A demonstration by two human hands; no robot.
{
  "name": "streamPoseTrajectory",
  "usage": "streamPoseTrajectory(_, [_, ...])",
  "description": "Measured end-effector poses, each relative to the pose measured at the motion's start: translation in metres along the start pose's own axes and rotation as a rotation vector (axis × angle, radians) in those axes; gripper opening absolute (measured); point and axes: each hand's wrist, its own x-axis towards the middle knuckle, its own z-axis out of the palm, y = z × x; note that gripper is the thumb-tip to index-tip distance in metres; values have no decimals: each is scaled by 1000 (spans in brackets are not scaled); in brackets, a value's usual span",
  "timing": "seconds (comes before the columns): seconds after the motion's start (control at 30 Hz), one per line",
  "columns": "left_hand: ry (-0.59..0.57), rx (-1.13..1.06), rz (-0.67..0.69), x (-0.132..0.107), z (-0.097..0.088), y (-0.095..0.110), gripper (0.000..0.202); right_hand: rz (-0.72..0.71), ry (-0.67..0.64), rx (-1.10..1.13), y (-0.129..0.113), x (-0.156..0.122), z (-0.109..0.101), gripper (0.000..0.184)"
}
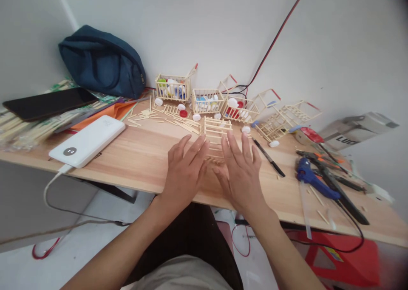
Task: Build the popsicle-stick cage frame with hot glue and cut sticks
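A small stick frame (217, 127), box-shaped and built of thin wooden sticks, stands near the middle of the wooden table. My left hand (186, 169) is at its left side, palm down with fingers stretched out. On the opposite side, my right hand (240, 171) lies with its fingers spread. Fingertips of both hands reach the frame's near edges; whether they press on it I cannot tell. Part of the frame's lower front is hidden by the fingers. Loose cut sticks (183, 123) lie just behind my left hand, and a black pen (268, 157) rests right of my right hand.
Several miniature stick carts (174, 88) with bottle-cap wheels line the wall. At right lie a blue glue gun (314, 179) and black-handled tools. A white power bank (87, 140), a black phone (49, 103), bundled sticks and a blue bag (103, 63) occupy the left.
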Motion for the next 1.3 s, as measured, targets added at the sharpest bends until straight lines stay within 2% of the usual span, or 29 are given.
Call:
streamPoseTrajectory(0.17, [-97, 30, 23, 2, 1, 2, 42, -19, -94, -21, 0, -5, 12, 63])
streamPoseTrajectory(0.37, [-105, 39, 25, 2, 2, 2, 40, -29, -134, -2, 1, -4, 10, 59])
streamPoseTrajectory(0.63, [-20, -54, -17, 1, 2, -2, 43, 8, -141, 32, 9, 22, -2, 61])
streamPoseTrajectory(0.8, [0, -130, -73, -1, 1, -3, 39, 7, -215, 41, 13, 36, 7, 62])
streamPoseTrajectory(0.9, [-1, -177, -90, 0, -3, -5, 39, -6, -198, 63, 15, 38, 10, 62])
streamPoseTrajectory(0.97, [23, -188, -100, 5, -12, -16, 38, 2, -122, 104, 19, 37, 7, 62])
streamPoseTrajectory(1.07, [70, -114, -172, 19, -35, -51, 37, 49, 52, 220, 30, 34, -5, 62])
streamPoseTrajectory(1.2, [101, -2, -404, 46, -73, -112, 31, 218, 336, 323, 48, 27, -11, 58])
streamPoseTrajectory(1.3, [43, 107, -528, 70, -86, -142, 29, 354, 484, 391, 58, 25, -2, 57])
